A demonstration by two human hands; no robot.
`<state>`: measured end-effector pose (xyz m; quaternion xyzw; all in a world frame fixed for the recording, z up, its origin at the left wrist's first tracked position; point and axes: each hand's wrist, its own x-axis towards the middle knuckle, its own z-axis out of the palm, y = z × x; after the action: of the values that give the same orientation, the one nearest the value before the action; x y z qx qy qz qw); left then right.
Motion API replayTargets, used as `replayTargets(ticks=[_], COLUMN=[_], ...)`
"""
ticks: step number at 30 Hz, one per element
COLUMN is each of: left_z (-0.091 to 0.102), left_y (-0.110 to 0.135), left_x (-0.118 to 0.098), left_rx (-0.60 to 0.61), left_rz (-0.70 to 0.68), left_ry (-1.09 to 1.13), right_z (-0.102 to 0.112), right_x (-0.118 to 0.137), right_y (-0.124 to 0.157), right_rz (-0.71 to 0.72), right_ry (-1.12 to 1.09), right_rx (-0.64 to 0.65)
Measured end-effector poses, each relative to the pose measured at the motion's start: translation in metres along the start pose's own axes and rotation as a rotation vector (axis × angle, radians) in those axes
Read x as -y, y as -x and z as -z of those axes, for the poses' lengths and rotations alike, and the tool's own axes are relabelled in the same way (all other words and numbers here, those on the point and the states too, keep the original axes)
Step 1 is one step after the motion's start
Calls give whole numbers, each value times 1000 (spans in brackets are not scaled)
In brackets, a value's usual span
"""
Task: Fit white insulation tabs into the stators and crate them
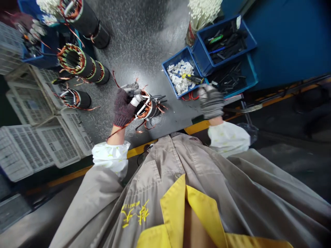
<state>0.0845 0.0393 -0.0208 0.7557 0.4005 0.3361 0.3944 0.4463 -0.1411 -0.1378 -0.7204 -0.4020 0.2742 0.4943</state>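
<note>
My left hand [124,107], in a dark knit glove, is shut on a motor stator [146,108] with copper windings, white insulating sleeves and dark leads. A grey, blurred piece [130,88] sticks out past those fingers, and I cannot tell what it is. My right hand [211,101], in a grey glove, hangs over the bench edge next to a blue tray [178,73] of white sleeves. The back of that glove faces me, which hides its fingers. Three more wound stators [80,65] stand on their sides on the dark bench at the left.
White plastic crates [43,137] are stacked at the left. A second blue bin [222,44] holds dark tools. A bundle of white cable ties [203,12] stands at the top. A yellow-edged bench rim [196,127] runs in front of my body.
</note>
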Motion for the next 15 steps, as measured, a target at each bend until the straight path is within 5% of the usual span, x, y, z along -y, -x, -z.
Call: replayTargets(ticks=[3, 6, 8, 11, 15], left_z=[-11, -23, -28, -30, -29], left_y=[14, 24, 26, 24, 21], left_x=[-9, -18, -22, -25, -23], left_rx=[-78, -125, -125, -90, -74], left_rz=[-5, 14, 26, 38, 78], left_ry=[-90, -154, -174, -209, -248], right_z=[78, 77, 32, -62, -159], right_x=[-17, 10, 51, 120, 182], right_y=[-18, -35, -41, -50, -76], right_rz=[387, 403, 287, 63, 127], right_ry=[-13, 75, 63, -339, -356], right_rx=[-110, -195, -80, 381, 642])
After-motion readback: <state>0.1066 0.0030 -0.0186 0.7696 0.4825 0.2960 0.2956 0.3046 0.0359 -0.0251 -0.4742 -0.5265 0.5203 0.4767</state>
